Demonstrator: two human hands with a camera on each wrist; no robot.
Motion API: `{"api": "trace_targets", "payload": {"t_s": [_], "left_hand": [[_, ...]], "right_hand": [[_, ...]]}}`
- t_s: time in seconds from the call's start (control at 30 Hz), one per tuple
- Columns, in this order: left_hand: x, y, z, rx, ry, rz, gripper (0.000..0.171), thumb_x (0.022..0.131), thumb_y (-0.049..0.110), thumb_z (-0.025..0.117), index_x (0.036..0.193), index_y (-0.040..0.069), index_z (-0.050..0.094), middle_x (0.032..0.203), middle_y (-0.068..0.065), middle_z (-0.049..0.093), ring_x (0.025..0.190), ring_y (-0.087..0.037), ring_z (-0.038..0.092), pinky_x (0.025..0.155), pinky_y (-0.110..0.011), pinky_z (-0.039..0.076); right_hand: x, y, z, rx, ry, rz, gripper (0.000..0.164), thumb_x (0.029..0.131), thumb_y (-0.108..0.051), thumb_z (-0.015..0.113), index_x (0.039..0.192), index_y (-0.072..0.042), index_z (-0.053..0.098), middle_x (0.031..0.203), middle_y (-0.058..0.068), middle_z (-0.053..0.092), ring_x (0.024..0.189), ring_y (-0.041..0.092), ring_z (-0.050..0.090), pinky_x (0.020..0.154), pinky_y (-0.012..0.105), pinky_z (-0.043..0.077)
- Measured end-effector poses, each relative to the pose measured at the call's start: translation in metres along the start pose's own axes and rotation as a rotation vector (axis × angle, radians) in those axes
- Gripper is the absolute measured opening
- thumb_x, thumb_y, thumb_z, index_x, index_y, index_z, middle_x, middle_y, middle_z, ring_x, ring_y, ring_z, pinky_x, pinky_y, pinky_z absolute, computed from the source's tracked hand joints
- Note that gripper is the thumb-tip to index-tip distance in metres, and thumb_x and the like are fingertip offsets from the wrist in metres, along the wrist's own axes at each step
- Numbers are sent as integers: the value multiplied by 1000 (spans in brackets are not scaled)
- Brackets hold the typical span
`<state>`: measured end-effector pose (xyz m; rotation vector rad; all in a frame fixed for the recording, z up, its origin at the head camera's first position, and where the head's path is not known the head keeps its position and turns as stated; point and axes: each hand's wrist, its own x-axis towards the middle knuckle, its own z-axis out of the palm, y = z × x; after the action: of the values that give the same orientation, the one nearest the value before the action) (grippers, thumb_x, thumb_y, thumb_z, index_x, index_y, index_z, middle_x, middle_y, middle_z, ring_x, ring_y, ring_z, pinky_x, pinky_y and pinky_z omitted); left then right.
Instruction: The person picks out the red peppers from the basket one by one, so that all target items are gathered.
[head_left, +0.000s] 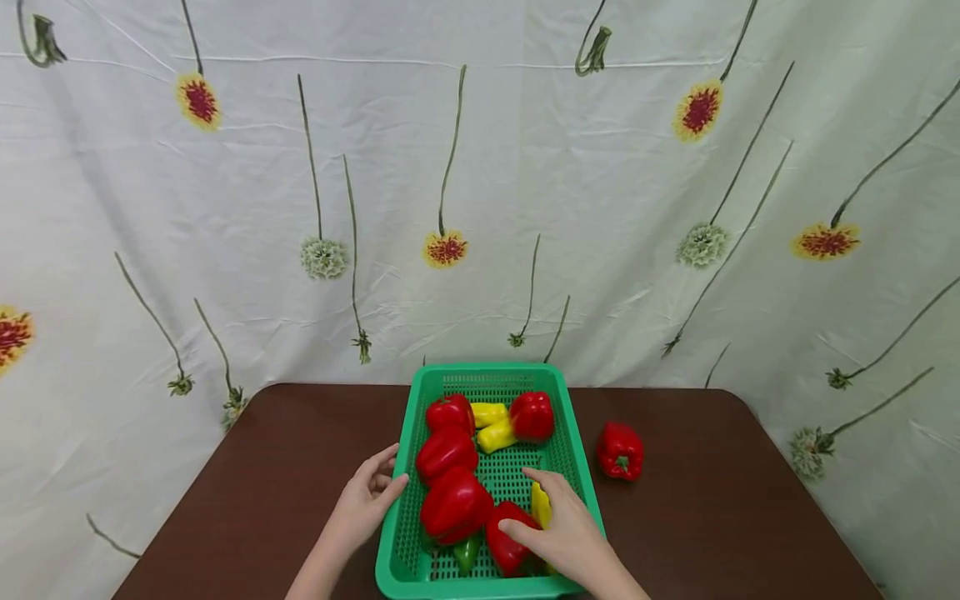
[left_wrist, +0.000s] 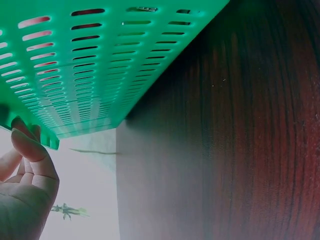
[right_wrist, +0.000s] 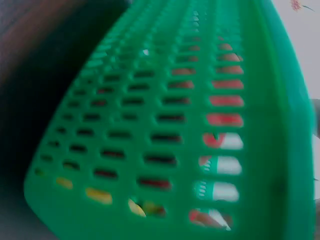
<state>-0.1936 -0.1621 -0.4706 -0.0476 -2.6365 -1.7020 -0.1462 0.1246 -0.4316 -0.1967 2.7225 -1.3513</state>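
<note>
A green plastic basket [head_left: 487,587] with slotted walls stands on the table, holding bell peppers. My left hand [head_left: 363,498] is at its left side, and in the left wrist view the thumb and curled fingers [left_wrist: 32,150] hold the rim. My right hand [head_left: 564,529] reaches over the near right part, thumb and index finger spread apart. Under it lie a red bell pepper [head_left: 507,542] and a yellow pepper [head_left: 540,504], both partly covered by the hand. The right wrist view shows mostly the basket's outer wall [right_wrist: 150,120]; the hand is hidden there.
Along the basket's left lie several red bell peppers [head_left: 455,504] and a green pepper [head_left: 467,552]. Yellow peppers [head_left: 497,435] and a red one [head_left: 532,417] are at the back. Another red bell pepper [head_left: 620,451] sits on the dark table [head_left: 690,508], before a flowered cloth [head_left: 525,167].
</note>
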Motion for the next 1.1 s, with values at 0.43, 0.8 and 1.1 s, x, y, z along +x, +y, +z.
{"api": "trace_targets", "payload": {"t_s": [0.43,0.8,1.1], "left_hand": [[1,-3,1,5,-4,5,58,97,19,65,147,1,43,129,-19,52,89,-9,59,75,-23,51],[1,-1,0,2,-5,11,58,97,20,65,147,1,42,130,-20,52,89,-8,60,75,-23,51],[1,0,0,1,-7,8,57,97,19,65,147,1,43,130,-21,52,90,-10,60,75,-23,51]], "right_hand": [[9,3,27,-83,-62,64,80,73,-41,84,135,0,53,131,22,53,114,39,51,85,59,51],[13,5,29,-137,-121,84,74,67,-35,89,124,1,57,107,14,54,94,29,49,66,47,52],[12,4,30,-116,-115,100,72,66,-30,89,123,-1,57,107,15,54,93,29,49,66,48,51]]}}
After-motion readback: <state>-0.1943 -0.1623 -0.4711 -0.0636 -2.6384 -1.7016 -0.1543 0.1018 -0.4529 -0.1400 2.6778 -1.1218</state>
